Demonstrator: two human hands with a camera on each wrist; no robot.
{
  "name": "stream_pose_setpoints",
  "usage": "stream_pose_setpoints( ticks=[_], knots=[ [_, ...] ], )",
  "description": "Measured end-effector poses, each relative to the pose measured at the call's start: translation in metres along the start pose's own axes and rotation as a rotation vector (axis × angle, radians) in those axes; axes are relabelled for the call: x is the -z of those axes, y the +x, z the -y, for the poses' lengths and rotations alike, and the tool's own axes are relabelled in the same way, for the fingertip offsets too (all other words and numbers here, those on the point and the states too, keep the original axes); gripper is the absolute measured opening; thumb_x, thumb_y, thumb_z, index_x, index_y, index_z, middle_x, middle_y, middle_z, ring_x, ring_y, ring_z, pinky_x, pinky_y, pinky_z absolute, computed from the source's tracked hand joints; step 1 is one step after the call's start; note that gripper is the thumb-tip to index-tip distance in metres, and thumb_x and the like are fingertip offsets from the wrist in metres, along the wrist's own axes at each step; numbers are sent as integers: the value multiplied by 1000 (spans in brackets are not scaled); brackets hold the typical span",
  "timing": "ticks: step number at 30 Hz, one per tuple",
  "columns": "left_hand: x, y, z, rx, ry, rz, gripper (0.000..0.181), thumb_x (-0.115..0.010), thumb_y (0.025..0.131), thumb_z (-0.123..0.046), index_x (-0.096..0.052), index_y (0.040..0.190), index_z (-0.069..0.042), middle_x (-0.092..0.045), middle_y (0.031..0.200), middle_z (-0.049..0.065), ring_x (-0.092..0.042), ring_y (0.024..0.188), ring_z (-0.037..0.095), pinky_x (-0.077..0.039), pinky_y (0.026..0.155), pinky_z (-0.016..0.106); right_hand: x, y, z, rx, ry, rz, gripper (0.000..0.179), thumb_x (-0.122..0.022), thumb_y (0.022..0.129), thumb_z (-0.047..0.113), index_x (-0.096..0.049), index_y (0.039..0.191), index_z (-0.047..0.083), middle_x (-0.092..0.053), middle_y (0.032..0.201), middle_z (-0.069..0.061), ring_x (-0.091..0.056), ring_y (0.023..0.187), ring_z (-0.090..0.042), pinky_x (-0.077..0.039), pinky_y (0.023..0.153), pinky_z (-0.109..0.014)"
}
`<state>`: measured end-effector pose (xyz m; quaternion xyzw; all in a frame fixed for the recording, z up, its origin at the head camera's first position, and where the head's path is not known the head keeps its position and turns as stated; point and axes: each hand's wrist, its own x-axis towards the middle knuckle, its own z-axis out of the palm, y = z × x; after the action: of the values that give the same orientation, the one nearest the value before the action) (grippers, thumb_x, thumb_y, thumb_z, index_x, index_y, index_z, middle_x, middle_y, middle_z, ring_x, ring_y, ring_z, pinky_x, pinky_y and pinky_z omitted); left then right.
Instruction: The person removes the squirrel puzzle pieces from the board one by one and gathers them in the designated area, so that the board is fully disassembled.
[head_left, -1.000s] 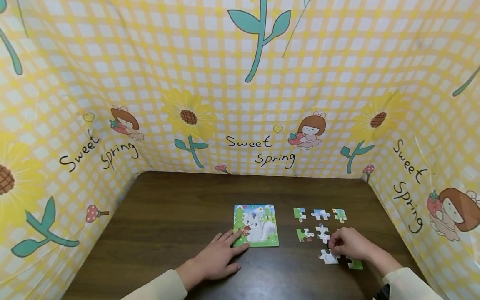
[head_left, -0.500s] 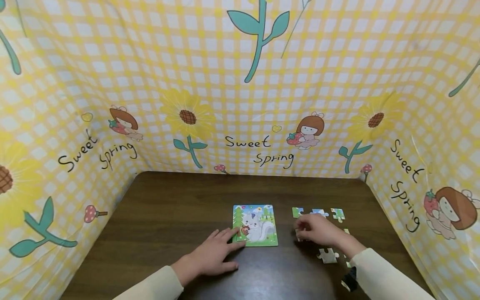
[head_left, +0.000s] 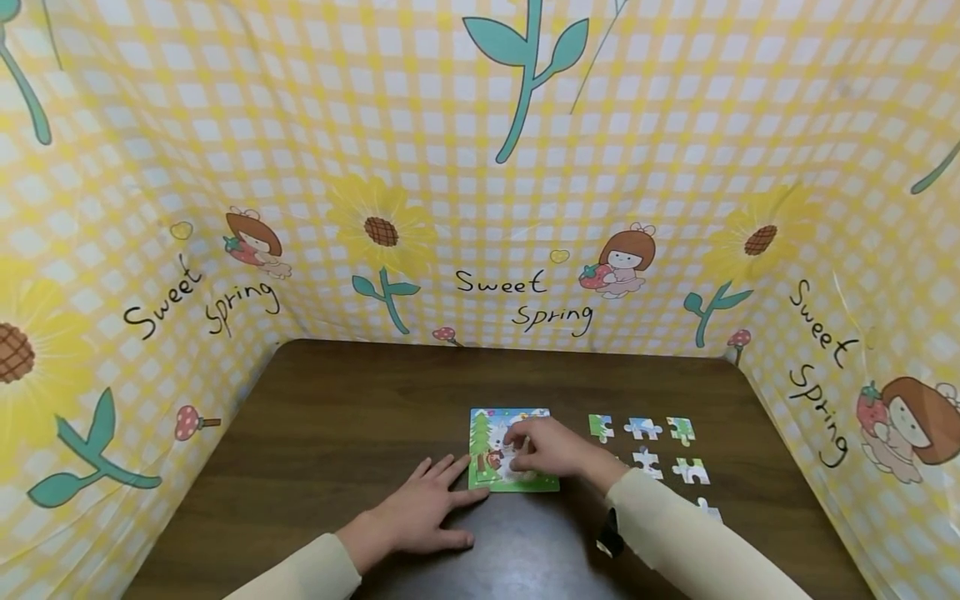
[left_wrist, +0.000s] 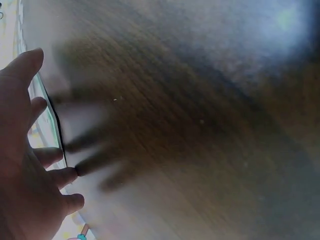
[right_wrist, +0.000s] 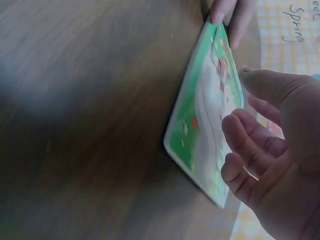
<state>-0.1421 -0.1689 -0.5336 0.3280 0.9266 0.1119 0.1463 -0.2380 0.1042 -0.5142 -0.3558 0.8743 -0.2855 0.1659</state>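
Observation:
A square puzzle board [head_left: 551, 482] with a squirrel picture lies on the dark wooden table. In the head view my left hand [head_left: 423, 510] rests flat, fingers spread, its fingertips at the board's left edge. My right hand [head_left: 551, 450] is over the board's right part and hides some of the picture. The right wrist view has its fingers [right_wrist: 237, 130] loosely bent, with a gap to the thumb; no piece shows in between. In the left wrist view the left hand [left_wrist: 30, 165] is beside the board's edge, fingers apart.
To the right lie several loose jigsaw pieces, among them a blue-white piece [head_left: 642, 428] and a green-edged piece [head_left: 691, 471]. My right sleeve [head_left: 675, 517] covers part of that area. Yellow checked cloth [head_left: 510, 208] stands around the table's back and sides.
My right hand has swept left from the loose pieces to above the puzzle board. My left hand has stayed about where it was. The head view has shifted slightly.

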Motion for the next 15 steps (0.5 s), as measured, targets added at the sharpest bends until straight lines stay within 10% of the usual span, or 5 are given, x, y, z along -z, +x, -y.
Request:
stream_pose_setpoints(
  ticks=[15],
  knots=[
    [-2, 0, -1, 3, 12, 27, 69, -59, 94, -67, -39, 157, -45, -18, 172, 12, -24, 155, 43, -30, 113, 70, -22, 24, 8, 8, -122, -18, 34, -78, 92, 29, -73, 123, 15, -71, 102, 1, -62, 86, -10, -53, 77, -32]
  ],
)
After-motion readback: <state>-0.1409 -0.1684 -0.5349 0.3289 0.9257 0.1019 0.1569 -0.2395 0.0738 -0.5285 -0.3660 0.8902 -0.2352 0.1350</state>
